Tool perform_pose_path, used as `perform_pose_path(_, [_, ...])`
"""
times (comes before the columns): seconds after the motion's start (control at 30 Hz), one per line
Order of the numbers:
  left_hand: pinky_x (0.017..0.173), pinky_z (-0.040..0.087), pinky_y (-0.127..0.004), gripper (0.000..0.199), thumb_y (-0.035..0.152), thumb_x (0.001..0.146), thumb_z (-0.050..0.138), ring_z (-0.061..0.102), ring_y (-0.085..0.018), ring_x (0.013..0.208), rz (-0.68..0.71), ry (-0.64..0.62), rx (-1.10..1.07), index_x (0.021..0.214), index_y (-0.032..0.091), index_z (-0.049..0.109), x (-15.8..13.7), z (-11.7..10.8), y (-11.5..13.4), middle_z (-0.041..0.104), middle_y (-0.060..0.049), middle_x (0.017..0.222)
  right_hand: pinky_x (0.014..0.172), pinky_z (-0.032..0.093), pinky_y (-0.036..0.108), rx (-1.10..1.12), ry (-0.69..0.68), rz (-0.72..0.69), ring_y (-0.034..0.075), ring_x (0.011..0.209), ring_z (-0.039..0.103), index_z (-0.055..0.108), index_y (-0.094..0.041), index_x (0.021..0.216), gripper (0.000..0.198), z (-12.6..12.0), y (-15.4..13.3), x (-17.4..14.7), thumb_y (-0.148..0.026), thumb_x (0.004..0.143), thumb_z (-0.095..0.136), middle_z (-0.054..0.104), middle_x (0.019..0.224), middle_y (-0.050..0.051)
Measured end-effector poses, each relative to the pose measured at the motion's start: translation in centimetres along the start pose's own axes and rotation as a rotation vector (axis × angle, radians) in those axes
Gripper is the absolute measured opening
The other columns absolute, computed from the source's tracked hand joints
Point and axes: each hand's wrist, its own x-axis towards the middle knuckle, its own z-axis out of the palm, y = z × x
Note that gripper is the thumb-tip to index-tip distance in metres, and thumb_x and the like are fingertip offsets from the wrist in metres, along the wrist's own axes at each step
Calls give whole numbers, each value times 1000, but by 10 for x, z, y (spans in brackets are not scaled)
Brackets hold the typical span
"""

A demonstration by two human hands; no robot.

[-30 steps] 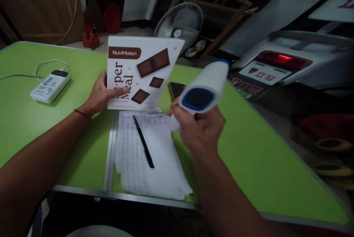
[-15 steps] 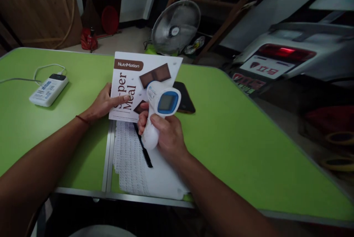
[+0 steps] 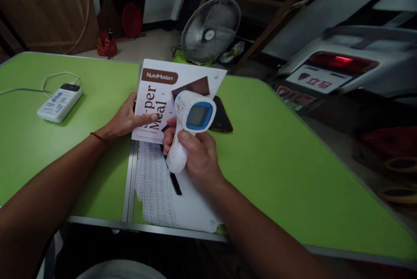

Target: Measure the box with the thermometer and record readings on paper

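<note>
My left hand grips the left edge of a white box printed "NutriMotion" and "Meal", thumb across its front. Whether it is a full box or a flat card I cannot tell. Wrapped around the handle of a white and blue infrared thermometer is my right hand. The thermometer stands in front of the box's right part and hides some of it; its grey screen faces me. Beneath both lie sheets of paper with writing and a black pen, partly hidden by the right hand and the thermometer.
A dark phone lies behind the thermometer on the green folding table. At the left rests a white power bank with a cable. Past the table stand a fan and a white scooter. A metal seam crosses the tabletop.
The box has shifted slightly to the right in view and is tilted a little more, with the left hand on it. The thermometer stays in the right hand. The whole view has moved slightly.
</note>
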Motion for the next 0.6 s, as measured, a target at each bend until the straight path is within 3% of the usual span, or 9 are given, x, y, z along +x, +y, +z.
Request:
perform_pose_path(0.33, [76, 58, -31, 65, 42, 66, 86, 68, -21, 93, -31, 56, 27, 114, 15, 51, -2, -1, -3, 69, -10, 109, 49, 48, 31, -29, 8, -11, 13, 52, 54, 60, -24, 92, 44, 0, -1, -1, -58, 69, 74, 60, 64, -4])
perform_pose_path(0.6, [76, 59, -31, 62, 43, 67, 86, 68, -21, 93, -10, 37, 27, 113, 18, 53, -2, -1, -3, 71, -9, 108, 49, 46, 29, -38, 29, 1, 12, 51, 54, 62, -23, 89, 41, 0, -4, -2, -55, 69, 75, 61, 63, -3])
